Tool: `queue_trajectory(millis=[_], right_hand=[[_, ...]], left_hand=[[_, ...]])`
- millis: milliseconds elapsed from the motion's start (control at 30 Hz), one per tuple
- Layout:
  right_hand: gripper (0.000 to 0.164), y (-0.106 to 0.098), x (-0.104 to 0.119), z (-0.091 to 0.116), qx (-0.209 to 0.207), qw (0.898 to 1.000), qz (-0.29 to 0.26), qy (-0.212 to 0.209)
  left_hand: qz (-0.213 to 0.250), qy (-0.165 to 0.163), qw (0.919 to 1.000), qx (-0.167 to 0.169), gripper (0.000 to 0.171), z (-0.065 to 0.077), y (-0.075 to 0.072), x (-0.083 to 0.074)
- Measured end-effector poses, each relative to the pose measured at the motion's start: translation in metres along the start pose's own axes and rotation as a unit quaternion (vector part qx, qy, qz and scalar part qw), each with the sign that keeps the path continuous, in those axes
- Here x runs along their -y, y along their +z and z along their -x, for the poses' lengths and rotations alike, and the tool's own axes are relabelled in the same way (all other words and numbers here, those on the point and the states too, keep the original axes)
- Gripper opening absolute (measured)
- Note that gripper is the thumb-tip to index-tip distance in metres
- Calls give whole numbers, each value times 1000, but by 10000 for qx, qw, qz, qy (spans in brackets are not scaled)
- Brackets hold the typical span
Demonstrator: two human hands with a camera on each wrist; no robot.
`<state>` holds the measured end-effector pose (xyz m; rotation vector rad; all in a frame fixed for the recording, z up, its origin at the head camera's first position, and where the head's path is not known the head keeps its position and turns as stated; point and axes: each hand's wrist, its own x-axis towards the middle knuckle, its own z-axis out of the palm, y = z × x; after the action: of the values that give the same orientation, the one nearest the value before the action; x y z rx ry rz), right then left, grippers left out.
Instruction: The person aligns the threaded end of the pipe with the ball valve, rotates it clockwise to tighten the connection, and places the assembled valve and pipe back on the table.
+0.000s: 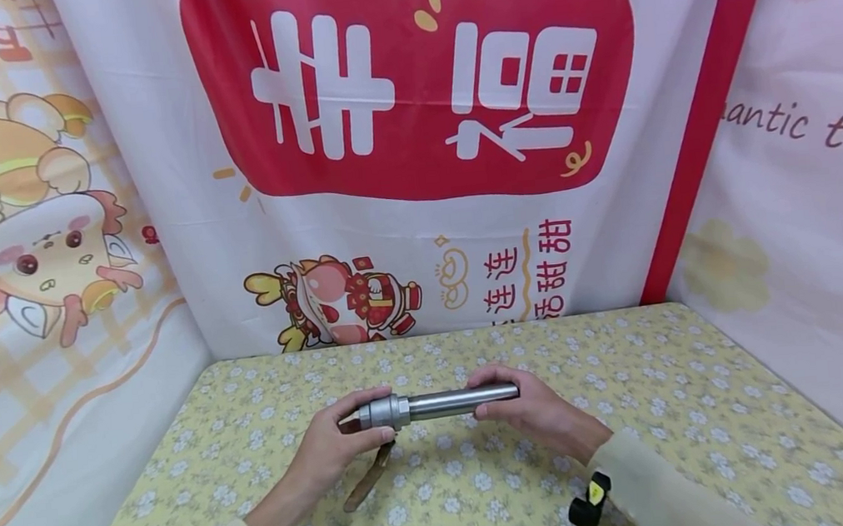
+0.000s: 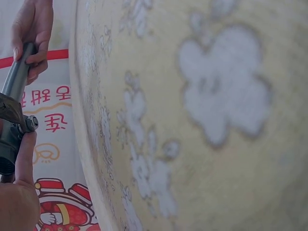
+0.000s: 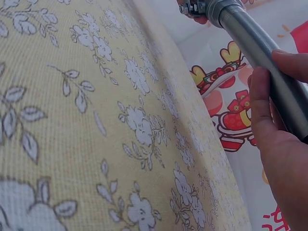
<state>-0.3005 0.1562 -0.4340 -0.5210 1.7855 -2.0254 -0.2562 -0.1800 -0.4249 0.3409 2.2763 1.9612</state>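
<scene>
A straight steel pipe (image 1: 441,403) with a metal valve (image 1: 384,414) on its left end is held level above the table. My left hand (image 1: 325,447) grips the valve between thumb and fingers. From the valve a brownish lever handle (image 1: 368,478) slants down toward me. Around the pipe's right end curl the fingers and thumb of my right hand (image 1: 528,412). The left wrist view shows a nut (image 2: 32,123) on the valve body, close to a left finger. In the right wrist view the pipe (image 3: 255,43) runs up to the valve, away from the right hand (image 3: 284,159).
Yellow flowered cloth (image 1: 487,491) covers the table. A white and red printed curtain (image 1: 429,262) hangs behind its back edge, with more printed cloth (image 1: 36,246) at the left and right. A black device (image 1: 589,506) is worn at the right wrist.
</scene>
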Motion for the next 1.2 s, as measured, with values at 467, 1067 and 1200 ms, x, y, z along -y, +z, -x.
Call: queue_trajectory(millis=[467,1067,1200], right_hand=[[49,-2,-1,1,-60,9994,332,-17],[41,-1,2,2,-356,9984,438,-15],[42,-1,2,1,-455,9979,458,7]], left_hand=[[-46,19,10000,21,59,0,1,0],[-81,-35,10000,19,58,-1,5,-2],[-91,-22,10000,12,58,-1,5,-2]])
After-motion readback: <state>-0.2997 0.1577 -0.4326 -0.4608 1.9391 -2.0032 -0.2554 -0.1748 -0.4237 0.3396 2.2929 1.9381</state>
